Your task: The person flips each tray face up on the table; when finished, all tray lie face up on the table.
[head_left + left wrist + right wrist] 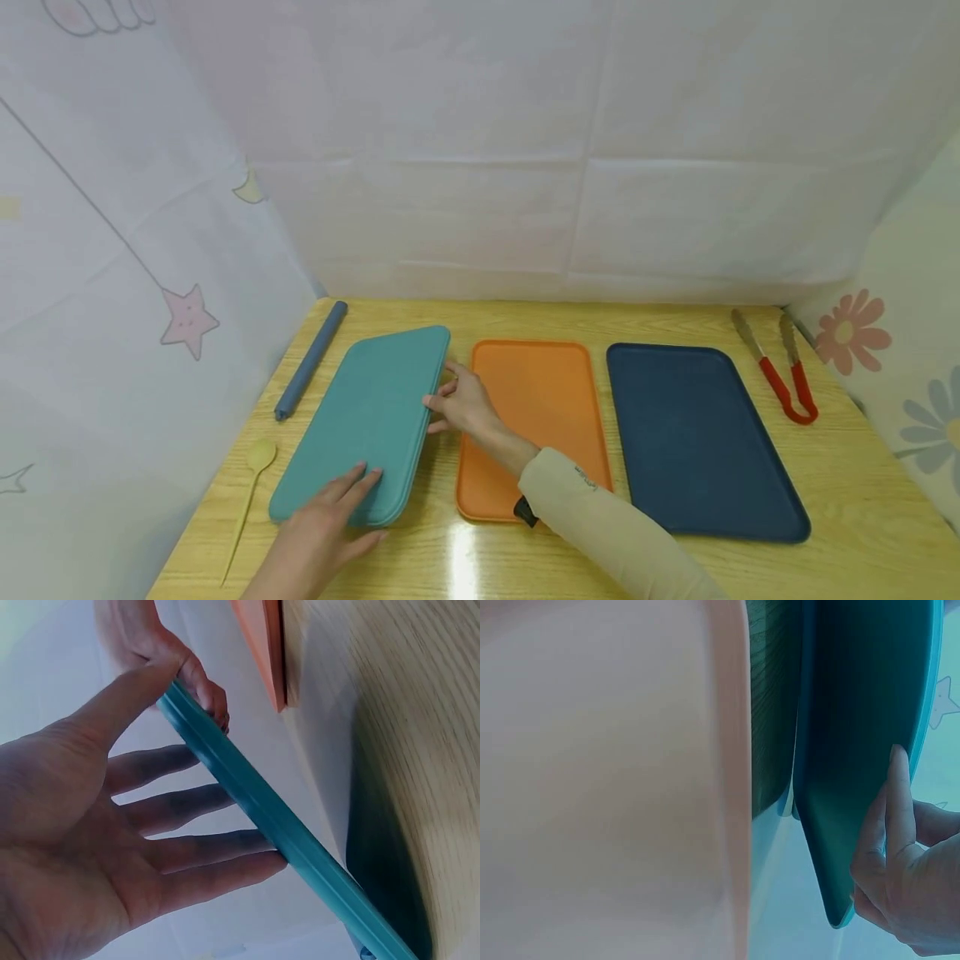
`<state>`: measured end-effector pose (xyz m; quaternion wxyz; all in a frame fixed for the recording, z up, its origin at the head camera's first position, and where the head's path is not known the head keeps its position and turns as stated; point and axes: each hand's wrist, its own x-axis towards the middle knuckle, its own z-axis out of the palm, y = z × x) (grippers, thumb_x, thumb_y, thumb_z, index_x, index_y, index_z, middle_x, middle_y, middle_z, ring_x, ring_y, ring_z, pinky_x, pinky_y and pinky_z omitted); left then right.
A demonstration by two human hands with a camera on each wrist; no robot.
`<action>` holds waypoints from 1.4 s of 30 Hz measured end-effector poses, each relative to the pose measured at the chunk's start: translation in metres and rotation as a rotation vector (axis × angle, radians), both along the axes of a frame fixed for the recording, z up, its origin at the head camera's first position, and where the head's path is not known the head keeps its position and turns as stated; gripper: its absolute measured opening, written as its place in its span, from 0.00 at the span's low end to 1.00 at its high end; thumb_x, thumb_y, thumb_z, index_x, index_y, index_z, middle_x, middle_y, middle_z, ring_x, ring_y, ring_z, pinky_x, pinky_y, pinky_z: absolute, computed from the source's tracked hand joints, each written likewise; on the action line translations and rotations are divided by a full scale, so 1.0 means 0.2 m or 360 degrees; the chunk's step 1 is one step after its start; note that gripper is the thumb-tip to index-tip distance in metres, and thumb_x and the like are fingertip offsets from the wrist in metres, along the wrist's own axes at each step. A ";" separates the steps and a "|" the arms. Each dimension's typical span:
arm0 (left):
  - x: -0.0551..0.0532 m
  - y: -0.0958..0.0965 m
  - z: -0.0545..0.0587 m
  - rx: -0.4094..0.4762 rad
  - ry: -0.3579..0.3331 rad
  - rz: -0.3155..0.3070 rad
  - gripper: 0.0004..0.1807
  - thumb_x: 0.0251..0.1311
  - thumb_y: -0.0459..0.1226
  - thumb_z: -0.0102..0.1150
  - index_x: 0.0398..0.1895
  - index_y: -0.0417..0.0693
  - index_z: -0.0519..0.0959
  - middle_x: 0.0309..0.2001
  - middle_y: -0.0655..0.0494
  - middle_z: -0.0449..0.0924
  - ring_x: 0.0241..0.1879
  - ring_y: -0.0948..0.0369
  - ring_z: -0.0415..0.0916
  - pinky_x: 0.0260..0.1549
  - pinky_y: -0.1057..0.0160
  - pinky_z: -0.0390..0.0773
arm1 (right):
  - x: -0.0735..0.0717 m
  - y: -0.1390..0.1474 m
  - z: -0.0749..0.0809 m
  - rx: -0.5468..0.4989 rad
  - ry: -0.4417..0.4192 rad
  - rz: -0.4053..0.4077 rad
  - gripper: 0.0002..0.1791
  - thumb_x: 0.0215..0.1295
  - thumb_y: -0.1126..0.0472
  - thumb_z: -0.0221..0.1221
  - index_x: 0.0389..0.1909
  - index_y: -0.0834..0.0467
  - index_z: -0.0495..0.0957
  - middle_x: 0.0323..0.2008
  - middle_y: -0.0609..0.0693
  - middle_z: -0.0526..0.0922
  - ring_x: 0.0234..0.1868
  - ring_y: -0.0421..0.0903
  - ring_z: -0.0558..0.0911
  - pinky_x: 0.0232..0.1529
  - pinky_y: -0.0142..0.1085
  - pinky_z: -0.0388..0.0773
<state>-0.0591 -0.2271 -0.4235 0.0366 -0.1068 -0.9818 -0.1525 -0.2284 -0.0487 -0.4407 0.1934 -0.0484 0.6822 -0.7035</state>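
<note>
A teal tray [363, 417] stands tilted on the left of the table, its right edge raised and its left edge low. My right hand [465, 404] pinches that raised edge. In the right wrist view, the right hand's fingers [898, 802] lie along the shaded underside of the tray [855, 765], which hides part of the thumb. My left hand [322, 521] rests its fingers on the tray's upper face at the near end. The left wrist view shows those fingers [217, 859] nearly straight against the tray [247, 784].
An orange tray [536, 400] lies flat in the middle, partly under the right forearm. A navy tray [701, 442] lies right of it, and red-handled tongs [787, 383] lie farther right. At the left are a rolled blue cloth or mat [313, 358] and a yellow spoon [258, 467].
</note>
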 end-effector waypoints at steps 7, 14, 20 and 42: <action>0.01 0.06 0.02 -0.0032 0.0104 0.0033 0.36 0.46 0.46 0.74 0.61 0.45 0.76 0.56 0.42 0.77 0.47 0.43 0.79 0.36 0.49 0.81 | 0.01 0.00 0.01 -0.0031 0.0006 0.0013 0.43 0.61 0.74 0.61 0.74 0.59 0.52 0.39 0.58 0.71 0.30 0.49 0.83 0.29 0.43 0.84; 0.01 0.11 0.03 -0.0138 0.0242 -0.0027 0.42 0.42 0.43 0.77 0.65 0.51 0.72 0.54 0.39 0.78 0.41 0.38 0.80 0.22 0.52 0.81 | 0.02 0.00 0.04 -0.0048 0.0024 0.0017 0.43 0.61 0.73 0.62 0.74 0.59 0.53 0.38 0.57 0.71 0.28 0.49 0.83 0.29 0.43 0.84; 0.02 0.14 0.05 -0.0222 0.0416 -0.0083 0.44 0.42 0.33 0.76 0.68 0.57 0.70 0.54 0.34 0.77 0.37 0.37 0.81 0.09 0.61 0.75 | 0.03 -0.02 0.08 -0.0080 0.0043 -0.0008 0.43 0.60 0.71 0.63 0.74 0.56 0.55 0.38 0.56 0.72 0.29 0.54 0.84 0.35 0.49 0.83; 0.00 0.13 0.11 -0.0139 0.1013 -0.0020 0.35 0.74 0.55 0.24 0.55 0.46 0.81 0.41 0.40 0.84 0.11 0.59 0.76 0.04 0.72 0.63 | 0.03 -0.03 0.13 -0.0219 0.0145 0.0024 0.29 0.74 0.57 0.52 0.71 0.62 0.59 0.42 0.60 0.78 0.32 0.57 0.84 0.34 0.46 0.84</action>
